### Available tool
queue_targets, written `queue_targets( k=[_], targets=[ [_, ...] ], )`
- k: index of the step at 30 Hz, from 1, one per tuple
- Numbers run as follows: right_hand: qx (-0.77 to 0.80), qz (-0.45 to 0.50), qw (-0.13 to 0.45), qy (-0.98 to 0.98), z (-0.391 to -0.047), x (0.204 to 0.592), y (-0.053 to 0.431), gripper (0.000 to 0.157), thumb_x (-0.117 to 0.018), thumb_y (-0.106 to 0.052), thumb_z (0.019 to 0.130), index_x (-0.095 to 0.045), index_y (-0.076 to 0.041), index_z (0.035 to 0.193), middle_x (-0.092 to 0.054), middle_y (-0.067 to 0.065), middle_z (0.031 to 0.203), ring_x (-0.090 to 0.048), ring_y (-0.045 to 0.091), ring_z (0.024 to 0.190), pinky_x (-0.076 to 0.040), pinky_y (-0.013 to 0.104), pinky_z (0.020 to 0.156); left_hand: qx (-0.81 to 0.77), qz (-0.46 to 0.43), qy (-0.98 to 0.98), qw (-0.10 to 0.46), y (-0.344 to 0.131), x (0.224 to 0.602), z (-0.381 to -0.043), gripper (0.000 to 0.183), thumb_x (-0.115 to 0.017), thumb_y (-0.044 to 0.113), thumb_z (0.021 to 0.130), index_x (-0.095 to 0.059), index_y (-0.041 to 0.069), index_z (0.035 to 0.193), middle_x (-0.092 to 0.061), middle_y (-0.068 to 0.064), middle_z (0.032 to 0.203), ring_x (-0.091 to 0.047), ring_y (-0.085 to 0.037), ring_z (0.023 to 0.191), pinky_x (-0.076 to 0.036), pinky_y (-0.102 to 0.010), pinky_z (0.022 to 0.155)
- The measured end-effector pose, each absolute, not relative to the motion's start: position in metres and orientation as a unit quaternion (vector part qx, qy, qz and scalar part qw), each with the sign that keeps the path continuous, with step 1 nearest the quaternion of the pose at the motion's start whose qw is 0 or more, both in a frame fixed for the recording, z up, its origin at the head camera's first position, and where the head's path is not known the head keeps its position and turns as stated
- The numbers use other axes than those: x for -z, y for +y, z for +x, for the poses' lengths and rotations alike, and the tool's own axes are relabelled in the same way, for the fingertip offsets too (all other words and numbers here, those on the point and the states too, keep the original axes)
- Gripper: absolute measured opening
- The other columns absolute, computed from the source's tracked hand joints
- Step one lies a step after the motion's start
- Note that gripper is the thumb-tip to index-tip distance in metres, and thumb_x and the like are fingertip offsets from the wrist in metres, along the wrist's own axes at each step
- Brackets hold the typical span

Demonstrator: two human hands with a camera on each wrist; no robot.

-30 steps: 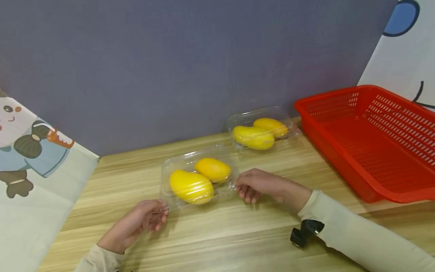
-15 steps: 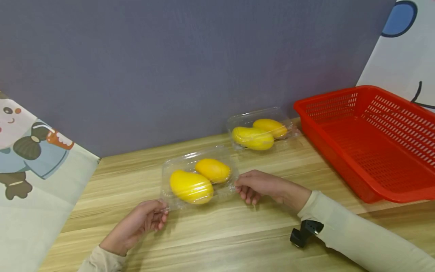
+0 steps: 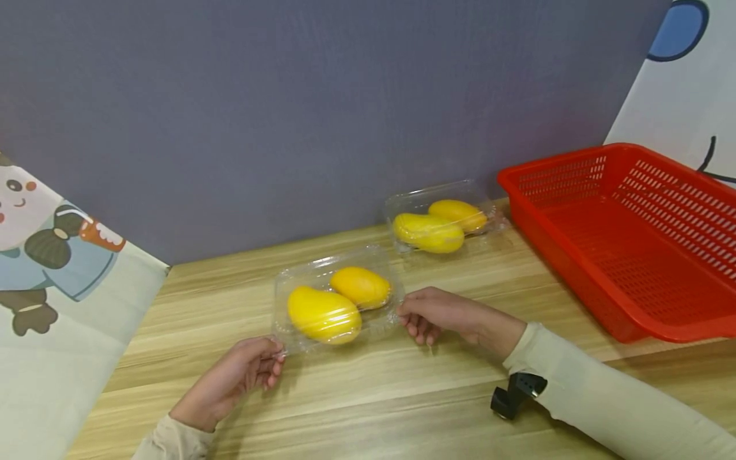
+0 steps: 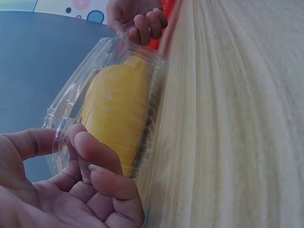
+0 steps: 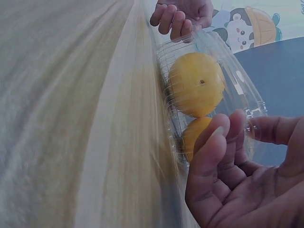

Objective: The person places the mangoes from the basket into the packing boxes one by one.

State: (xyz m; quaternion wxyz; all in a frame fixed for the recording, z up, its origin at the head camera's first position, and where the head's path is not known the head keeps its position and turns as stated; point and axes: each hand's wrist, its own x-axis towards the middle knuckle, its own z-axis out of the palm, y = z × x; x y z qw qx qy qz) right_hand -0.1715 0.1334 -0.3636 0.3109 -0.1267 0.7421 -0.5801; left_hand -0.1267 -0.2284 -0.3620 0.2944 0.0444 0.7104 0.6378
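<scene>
A clear plastic clamshell box [image 3: 374, 255] with two yellow mangoes [image 3: 324, 315] inside lies on the wooden table, its lid down over the fruit. My left hand [image 3: 238, 377] pinches the box's near left corner between thumb and forefinger. At the near right corner, my right hand [image 3: 439, 314] pinches the rim in the same way. In the left wrist view, the left thumb and forefinger [image 4: 78, 137] meet at the edge of the clear plastic. The right wrist view has the right thumb [image 5: 273, 129] at the opposite corner, other fingers loosely curled.
Behind and to the right, a second clear box [image 3: 405, 203] with two mangoes [image 3: 428, 234] stands against the grey partition [image 3: 276, 128]. A red perforated plastic basket [image 3: 566, 268] occupies the table's right side. Cartoon-printed panels [image 3: 63, 306] flank the table.
</scene>
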Motion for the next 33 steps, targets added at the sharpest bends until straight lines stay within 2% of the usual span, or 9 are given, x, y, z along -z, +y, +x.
queue_targets(
  k=[19, 33],
  targets=[
    [0.578, -0.132, 0.310, 0.743, -0.1716, 0.3628, 0.1340, 0.020, -0.050, -0.022, 0.097, -0.055, -0.006, 0.085, -0.053, -0.002, 0.068, -0.051, 0.012, 0.060, -0.046, 0.020, 0.055, -0.636, 0.094, 0.705, 0.297, -0.2307, 0.3620, -0.1288, 0.021, -0.044, 0.019, 0.104, -0.060, 0.018, 0.090, -0.060, 0.012, 0.079, -0.056, 0.000, 0.070, -0.051, -0.014, 0.063],
    [0.578, -0.146, 0.326, 0.733, -0.1709, 0.3609, 0.1369, 0.022, -0.048, -0.021, 0.103, -0.054, -0.004, 0.090, -0.052, -0.001, 0.070, -0.053, 0.012, 0.063, -0.045, 0.020, 0.058, -0.619, 0.112, 0.721, 0.291, -0.2336, 0.3602, -0.1266, 0.021, -0.045, 0.020, 0.105, -0.061, 0.015, 0.092, -0.058, 0.011, 0.079, -0.053, -0.002, 0.065, -0.047, -0.015, 0.059]
  ],
)
